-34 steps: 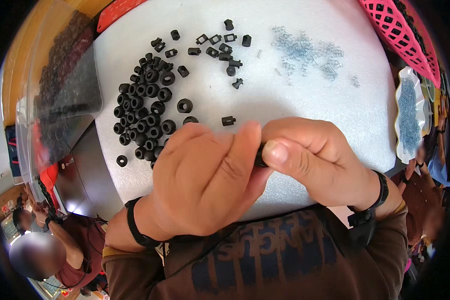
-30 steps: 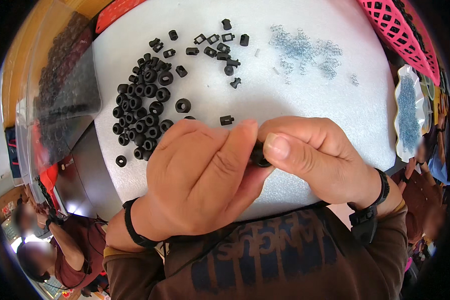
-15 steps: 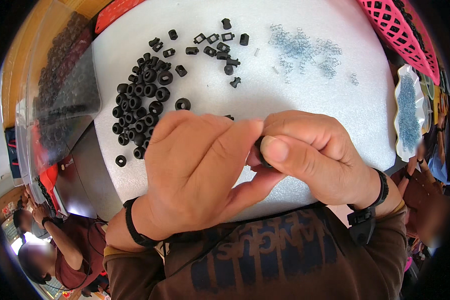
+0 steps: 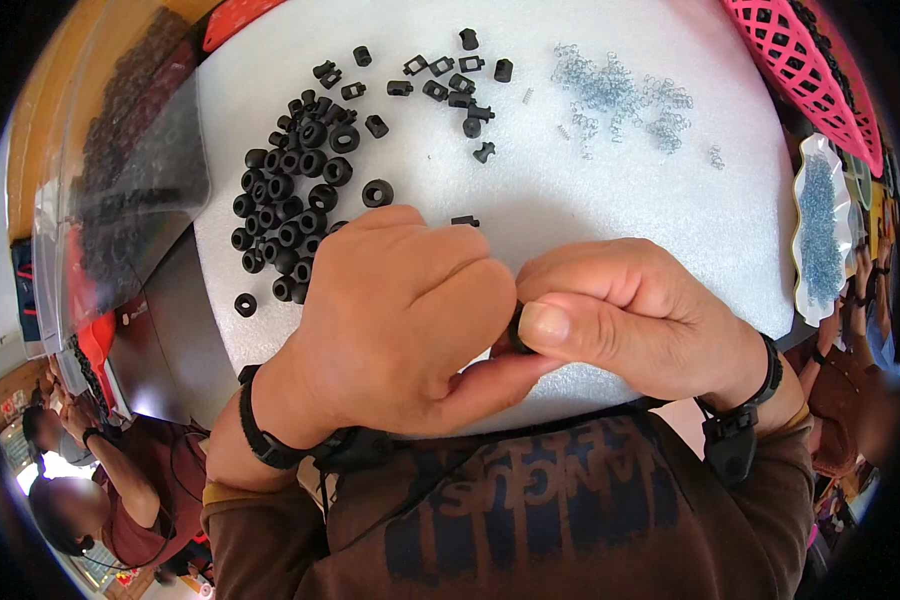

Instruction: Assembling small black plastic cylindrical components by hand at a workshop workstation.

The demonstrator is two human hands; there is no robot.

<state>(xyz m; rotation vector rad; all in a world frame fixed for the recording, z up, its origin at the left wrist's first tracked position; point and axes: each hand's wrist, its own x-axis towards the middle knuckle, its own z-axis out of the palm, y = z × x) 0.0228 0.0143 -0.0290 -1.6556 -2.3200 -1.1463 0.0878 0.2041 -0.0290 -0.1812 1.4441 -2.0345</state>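
Note:
My left hand [image 4: 405,310] and my right hand [image 4: 635,315] meet close to my body, above the near part of a white foam-like sheet. Between them is a small black plastic cord-lock part [image 4: 517,328], mostly hidden by the fingers. The right thumb presses on its side, while the left fingers curl round it, closed. Just beyond the left hand lies a slotted black plunger [image 4: 465,221]. Round hollow black barrels [image 4: 288,208] are heaped to the left of that hand. Further off, several more slotted plungers [image 4: 460,85] lie scattered.
Thin metal springs [image 4: 620,95] are spread at the far right of the white sheet [image 4: 710,230]. A wavy white dish [image 4: 823,230] of springs and a pink basket [image 4: 810,70] stand to the right. Left is a clear plastic bin [image 4: 150,170] of black parts. Other people sit at both sides.
My left hand has turned and its fingers have curled in tighter by the black part. The right hand keeps its pinch. The whole view has shifted slightly, uncovering the nearby plunger.

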